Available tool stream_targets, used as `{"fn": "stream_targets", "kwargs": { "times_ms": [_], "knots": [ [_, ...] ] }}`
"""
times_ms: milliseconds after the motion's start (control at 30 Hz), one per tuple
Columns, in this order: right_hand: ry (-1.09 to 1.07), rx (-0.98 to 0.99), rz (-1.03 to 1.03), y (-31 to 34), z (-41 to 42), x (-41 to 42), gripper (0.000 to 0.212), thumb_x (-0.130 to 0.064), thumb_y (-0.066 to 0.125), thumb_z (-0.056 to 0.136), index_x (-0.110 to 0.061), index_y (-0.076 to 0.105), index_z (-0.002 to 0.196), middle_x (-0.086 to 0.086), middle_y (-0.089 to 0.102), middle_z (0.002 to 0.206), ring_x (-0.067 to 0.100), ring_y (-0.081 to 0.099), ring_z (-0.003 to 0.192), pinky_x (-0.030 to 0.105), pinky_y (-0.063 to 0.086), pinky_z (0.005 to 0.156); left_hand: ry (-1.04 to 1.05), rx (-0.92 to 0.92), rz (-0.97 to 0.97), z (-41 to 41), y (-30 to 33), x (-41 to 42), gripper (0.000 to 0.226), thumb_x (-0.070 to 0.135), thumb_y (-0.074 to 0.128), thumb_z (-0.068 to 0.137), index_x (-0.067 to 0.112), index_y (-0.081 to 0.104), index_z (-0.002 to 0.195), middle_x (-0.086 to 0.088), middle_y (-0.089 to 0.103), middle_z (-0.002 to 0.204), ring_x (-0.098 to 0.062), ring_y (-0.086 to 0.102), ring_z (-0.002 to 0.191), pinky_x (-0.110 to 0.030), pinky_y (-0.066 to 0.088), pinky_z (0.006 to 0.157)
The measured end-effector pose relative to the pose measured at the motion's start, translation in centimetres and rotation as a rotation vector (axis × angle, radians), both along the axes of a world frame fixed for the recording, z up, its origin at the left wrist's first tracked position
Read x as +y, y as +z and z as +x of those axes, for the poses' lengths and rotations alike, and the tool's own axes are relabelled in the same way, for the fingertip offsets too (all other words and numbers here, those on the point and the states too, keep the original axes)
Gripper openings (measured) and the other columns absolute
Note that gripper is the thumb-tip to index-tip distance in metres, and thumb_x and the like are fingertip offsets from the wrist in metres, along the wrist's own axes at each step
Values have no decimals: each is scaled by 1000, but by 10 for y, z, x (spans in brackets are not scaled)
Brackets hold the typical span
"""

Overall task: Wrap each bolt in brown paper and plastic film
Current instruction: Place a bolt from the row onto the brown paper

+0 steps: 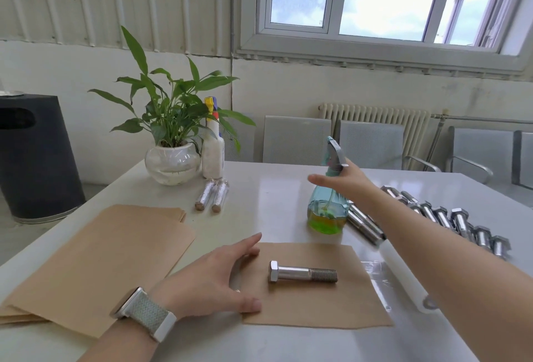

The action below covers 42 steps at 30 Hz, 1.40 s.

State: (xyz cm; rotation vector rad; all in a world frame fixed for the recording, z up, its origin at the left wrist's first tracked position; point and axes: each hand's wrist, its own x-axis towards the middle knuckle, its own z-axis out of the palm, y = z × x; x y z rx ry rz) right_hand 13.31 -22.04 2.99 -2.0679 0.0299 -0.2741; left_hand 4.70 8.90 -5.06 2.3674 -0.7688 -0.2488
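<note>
A steel hex bolt (302, 273) lies on its side on a single brown paper sheet (317, 309) near the table's front edge. My left hand (213, 278) rests flat on the sheet's left edge with its fingers straight. My right hand (352, 181) reaches across to the neck of a teal spray bottle (327, 214) holding green liquid, fingers extended, with no closed grip showing. A roll of plastic film (403, 272) lies right of the sheet, partly under my right forearm. Several bare bolts (450, 217) lie at the right. Two wrapped bolts (213, 197) lie beyond.
A stack of brown paper (101, 260) covers the table's left part. A potted plant in a glass bowl (173, 162) and a white spray bottle (213, 157) stand at the back left. Grey chairs (297, 139) line the far side, and a dark bin (31, 154) stands left.
</note>
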Motion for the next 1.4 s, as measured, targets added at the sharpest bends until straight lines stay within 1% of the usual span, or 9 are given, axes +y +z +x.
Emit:
{"fn": "stream_targets", "kwargs": {
  "times_ms": [200,300,433,533,667,767,1100,1300,1400],
  "knots": [
    [-91,-147,98,-5,18,12,33,-9,67,85,-23,59,113,9,67,116,15,71,82,20,48,61,-4,3,-4,2,0,1,109,57,79,68,50,9,151,35,35,142,21,29,128,2,19,99],
    [-130,-165,46,0,15,28,25,-3,55,85,-16,60,105,13,69,107,23,69,78,21,45,55,-6,16,5,4,1,1,114,57,79,68,52,1,150,36,33,142,18,29,129,-5,20,103],
    [5,-178,-36,37,-15,47,20,-5,58,85,-16,64,101,9,72,104,28,72,79,33,56,71,-14,18,7,4,2,1,115,57,79,67,51,-1,151,37,33,141,17,29,130,-6,20,105],
    [220,57,-188,64,-58,47,24,-9,64,81,-19,67,102,-1,76,99,20,74,79,32,59,71,-17,14,13,4,1,0,114,56,79,69,50,0,151,35,33,142,17,29,130,-2,19,101],
    [412,608,-190,52,-110,37,25,-10,66,87,-7,62,112,8,76,97,33,73,80,33,59,66,-10,23,7,3,1,0,116,54,79,69,50,-4,151,34,35,141,16,30,129,-1,20,99],
    [468,813,-243,34,-131,37,27,-10,66,87,-3,60,112,8,75,92,35,70,75,32,58,65,-12,24,10,3,2,0,117,56,78,68,50,-6,151,34,35,141,15,30,130,-7,21,105],
    [457,915,-281,29,-134,51,38,-10,59,90,7,53,123,14,73,97,29,70,69,37,61,72,-14,45,-13,0,3,0,118,59,77,65,48,-1,152,34,36,140,16,30,131,-10,21,108],
    [465,928,-315,23,-133,50,23,-9,54,90,1,58,111,13,71,94,30,68,74,38,58,79,-4,40,-7,1,1,2,115,56,77,68,49,-1,151,35,35,140,18,29,129,-3,21,100],
    [436,920,-290,23,-132,41,31,-11,62,86,4,59,113,12,73,94,33,67,81,38,58,79,-8,37,-6,2,1,1,114,56,77,68,50,-1,151,37,34,140,18,29,130,-4,21,102]
  ]
}}
